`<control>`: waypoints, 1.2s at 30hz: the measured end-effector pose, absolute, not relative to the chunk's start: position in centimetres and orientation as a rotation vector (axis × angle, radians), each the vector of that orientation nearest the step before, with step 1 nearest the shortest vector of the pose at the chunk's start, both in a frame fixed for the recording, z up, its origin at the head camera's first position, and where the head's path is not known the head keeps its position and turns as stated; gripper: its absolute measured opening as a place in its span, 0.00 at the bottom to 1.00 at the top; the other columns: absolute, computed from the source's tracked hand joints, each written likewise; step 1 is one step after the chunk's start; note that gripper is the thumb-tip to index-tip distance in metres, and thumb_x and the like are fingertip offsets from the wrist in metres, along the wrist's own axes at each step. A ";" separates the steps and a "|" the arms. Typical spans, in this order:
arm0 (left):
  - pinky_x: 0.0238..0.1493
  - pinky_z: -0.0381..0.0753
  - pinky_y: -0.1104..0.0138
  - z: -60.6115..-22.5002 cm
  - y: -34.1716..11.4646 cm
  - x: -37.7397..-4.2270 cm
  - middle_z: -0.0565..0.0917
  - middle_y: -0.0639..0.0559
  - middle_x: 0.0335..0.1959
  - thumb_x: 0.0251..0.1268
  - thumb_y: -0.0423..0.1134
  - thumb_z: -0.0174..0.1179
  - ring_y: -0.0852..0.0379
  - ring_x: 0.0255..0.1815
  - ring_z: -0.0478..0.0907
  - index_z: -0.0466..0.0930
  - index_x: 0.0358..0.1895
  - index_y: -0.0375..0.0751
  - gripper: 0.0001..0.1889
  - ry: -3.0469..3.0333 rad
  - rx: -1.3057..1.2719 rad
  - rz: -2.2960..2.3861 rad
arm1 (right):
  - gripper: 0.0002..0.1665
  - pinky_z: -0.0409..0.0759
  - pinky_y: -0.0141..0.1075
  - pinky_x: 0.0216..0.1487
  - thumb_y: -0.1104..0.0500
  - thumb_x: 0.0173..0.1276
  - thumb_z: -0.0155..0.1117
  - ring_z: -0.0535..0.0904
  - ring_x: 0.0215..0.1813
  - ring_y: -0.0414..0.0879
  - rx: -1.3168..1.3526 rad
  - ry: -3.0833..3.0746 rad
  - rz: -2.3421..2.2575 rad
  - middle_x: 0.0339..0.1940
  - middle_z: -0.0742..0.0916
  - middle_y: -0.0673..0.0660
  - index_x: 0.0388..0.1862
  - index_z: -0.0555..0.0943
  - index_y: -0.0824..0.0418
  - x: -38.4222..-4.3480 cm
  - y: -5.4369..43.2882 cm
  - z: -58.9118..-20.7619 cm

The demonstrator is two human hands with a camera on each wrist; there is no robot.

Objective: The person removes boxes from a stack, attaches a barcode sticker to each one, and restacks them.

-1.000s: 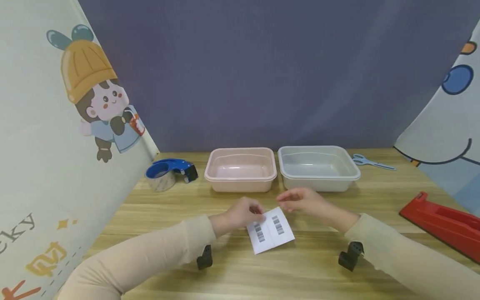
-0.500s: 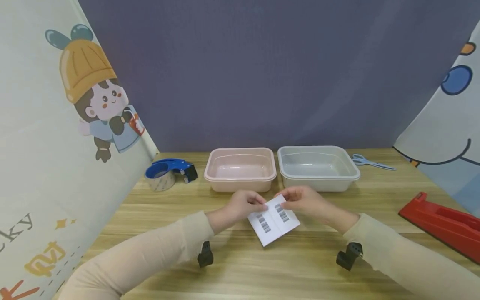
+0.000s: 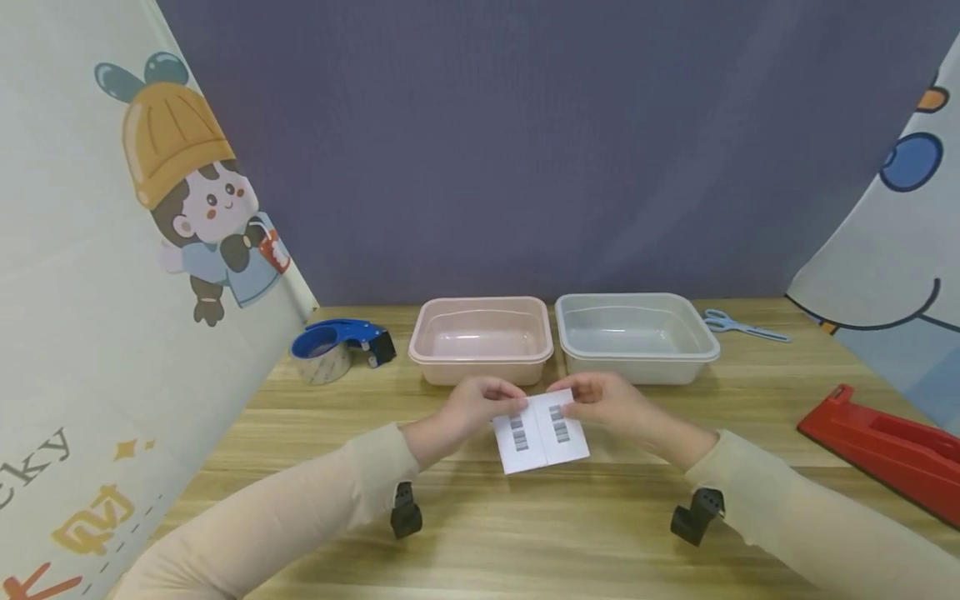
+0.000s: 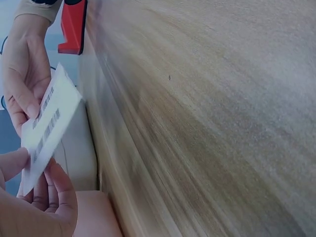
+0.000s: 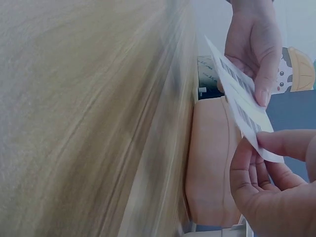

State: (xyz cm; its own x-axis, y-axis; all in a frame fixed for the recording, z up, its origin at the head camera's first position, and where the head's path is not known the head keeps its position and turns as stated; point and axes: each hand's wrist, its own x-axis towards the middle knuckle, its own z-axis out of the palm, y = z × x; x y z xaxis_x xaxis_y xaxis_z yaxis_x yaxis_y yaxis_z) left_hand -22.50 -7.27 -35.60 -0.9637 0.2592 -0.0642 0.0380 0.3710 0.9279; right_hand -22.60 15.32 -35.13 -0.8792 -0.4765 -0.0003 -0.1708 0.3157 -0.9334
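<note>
Between the two hands is a white sheet of barcode labels [image 3: 543,454], printed with two black barcodes side by side and a line down its middle. My left hand [image 3: 480,408] pinches its upper left part, thumb on the printed face. At the upper right edge my right hand [image 3: 609,407] pinches it the same way, thumb over one barcode's end. Both wrist views show the sheet held above the wooden table, with fingers behind it and thumbs in front. In the left wrist view the barcode sheet [image 4: 54,118] is tilted.
Behind the hands stand a pink basin [image 3: 480,371] and a pale grey basin [image 3: 637,371]. A blue tape dispenser [image 3: 330,350] lies at the left. On the right are light blue scissors [image 3: 750,328] and a red tape dispenser [image 3: 877,442].
My right hand has come in from beside the sheet and taken hold of its upper right edge. The sheet has risen a little, swung one way, then turned straighter.
</note>
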 end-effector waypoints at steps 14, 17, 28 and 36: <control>0.58 0.74 0.60 -35.3 -7.2 -22.6 0.88 0.51 0.39 0.57 0.40 0.68 0.58 0.44 0.79 0.86 0.40 0.39 0.10 2.413 0.229 1.573 | 0.18 0.79 0.32 0.49 0.63 0.62 0.68 0.81 0.45 0.44 -0.709 2.401 -1.516 0.43 0.86 0.60 0.49 0.79 0.70 -22.7 15.0 -35.4; 0.61 0.73 0.57 -35.2 -7.3 -22.6 0.87 0.50 0.40 0.59 0.41 0.66 0.57 0.46 0.79 0.85 0.41 0.38 0.11 2.350 0.206 1.606 | 0.17 0.79 0.32 0.49 0.64 0.62 0.68 0.81 0.46 0.46 -0.750 2.414 -1.528 0.43 0.86 0.60 0.48 0.80 0.69 -22.8 14.9 -35.4; 0.39 0.86 0.68 -35.6 -7.3 -22.6 0.88 0.46 0.37 0.62 0.35 0.62 0.59 0.33 0.84 0.81 0.47 0.29 0.14 2.041 0.145 1.835 | 0.22 0.82 0.29 0.49 0.67 0.61 0.67 0.82 0.46 0.45 -0.872 2.307 -1.588 0.45 0.85 0.66 0.53 0.76 0.74 -22.6 14.6 -35.4; 0.40 0.85 0.68 -35.6 -6.8 -22.2 0.88 0.45 0.40 0.62 0.36 0.62 0.60 0.34 0.83 0.82 0.46 0.31 0.13 2.092 0.128 1.829 | 0.11 0.81 0.28 0.41 0.66 0.59 0.69 0.80 0.38 0.43 -0.822 2.661 -1.545 0.36 0.86 0.57 0.41 0.83 0.65 -21.8 13.8 -34.9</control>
